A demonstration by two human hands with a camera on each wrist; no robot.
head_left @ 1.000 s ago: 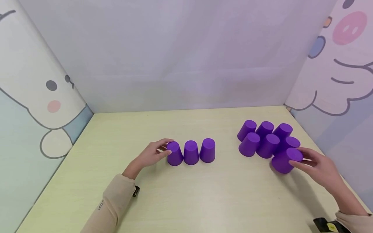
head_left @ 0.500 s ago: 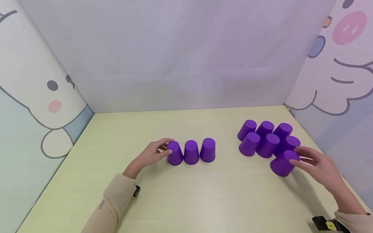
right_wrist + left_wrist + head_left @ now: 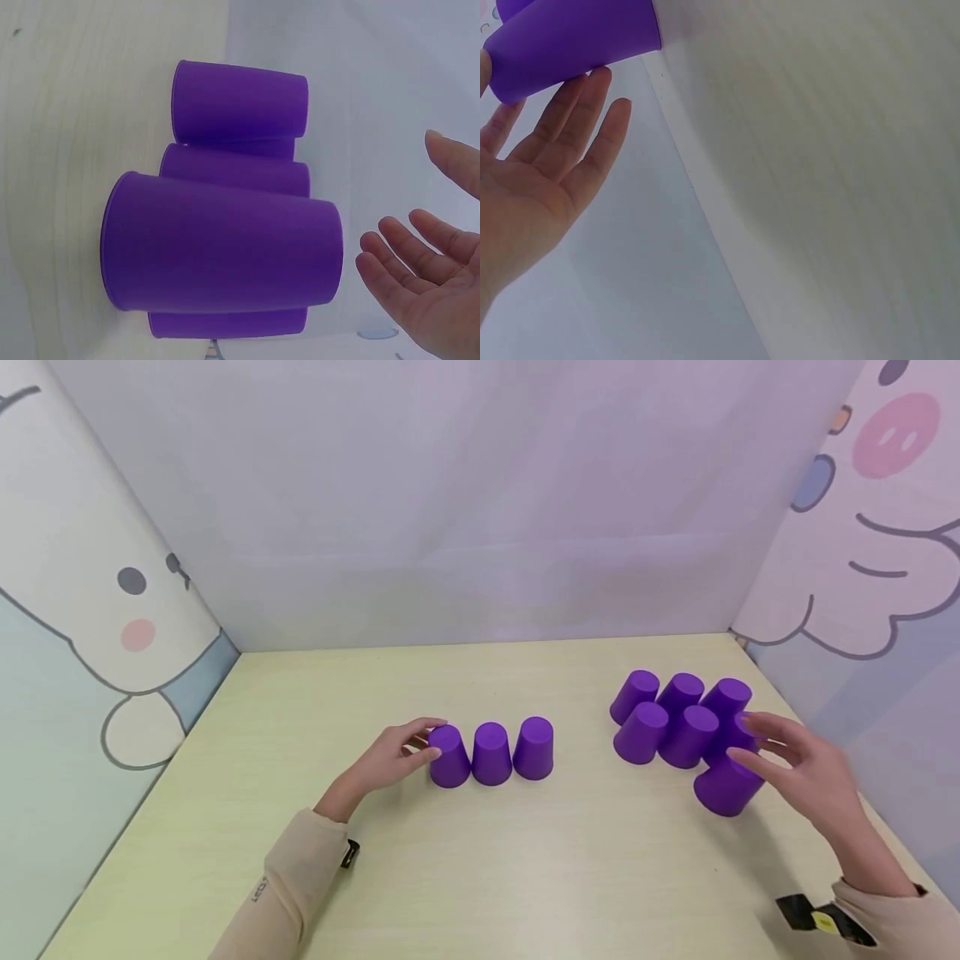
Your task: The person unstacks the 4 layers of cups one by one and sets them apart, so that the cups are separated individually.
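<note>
Three upside-down purple cups stand in a row mid-table. My left hand (image 3: 384,762) holds the leftmost cup (image 3: 450,762) between thumb and fingers; beside it are the middle cup (image 3: 492,758) and the right-hand cup (image 3: 534,753). In the left wrist view, the fingertips (image 3: 596,79) rest against that purple cup (image 3: 577,45). On the right, my right hand (image 3: 817,772) hovers above the nearest cup (image 3: 724,790) of a larger group. The right wrist view shows a gap between that cup (image 3: 221,244) and the spread fingers.
Behind the nearest cup, several more upside-down purple cups (image 3: 641,733) stand close together in rows on the pale table (image 3: 525,877). A white backdrop (image 3: 480,568) closes off the far side, and panels with cartoon figures stand left and right.
My right hand has let go of the nearest cup, which tipped slightly and settled nearer the front, and has risen a little to the left. The left hand stays put.
</note>
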